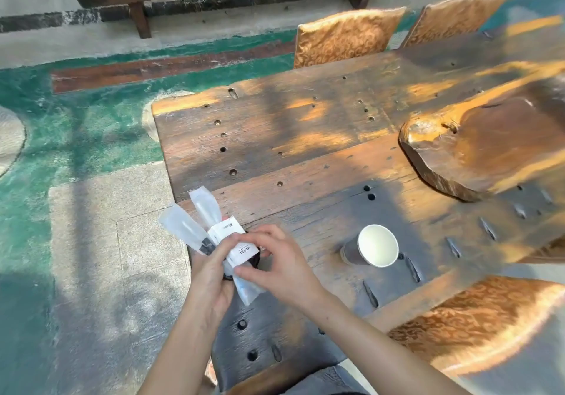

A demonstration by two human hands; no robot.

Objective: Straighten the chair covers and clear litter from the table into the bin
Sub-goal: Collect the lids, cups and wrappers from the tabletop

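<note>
From the head view, over the near corner of the wooden table [305, 137]: gathering litter, both hands busy. Left hand [211, 275] wrapped around a bundle of packets [214, 235] — two clear sleeves fanning up and out past the table edge, a small white box marked HOTEL tucked among them, something dark at the core, too bunched to name. Fingers of the left closed on the bundle from below. Right hand [275, 260] laid over the top, thumb and fingertips pinching the lower clear sleeve, pressing it in against the rest.

Still on the table: a paper cup [371, 246], tipped on its side, mouth toward the camera, lying apart from the hands to the right. A thick wood slab [483, 150] further back. No bin anywhere in view, so no telling which way to carry.

Chair covers [345, 38] in patterned gold at the far side, two backs side by side, another close in at lower right; looking smooth enough, though blurred.

Advice for the step, as a judgement: squeeze the loose sleeves down into one tight fistful in the left, freeing the right to scoop the cup. Slippery film, likely to slide out if held only by the ends. Worth gripping low, near the dark middle. Cup light and prone to rolling — take it by the rim.
</note>
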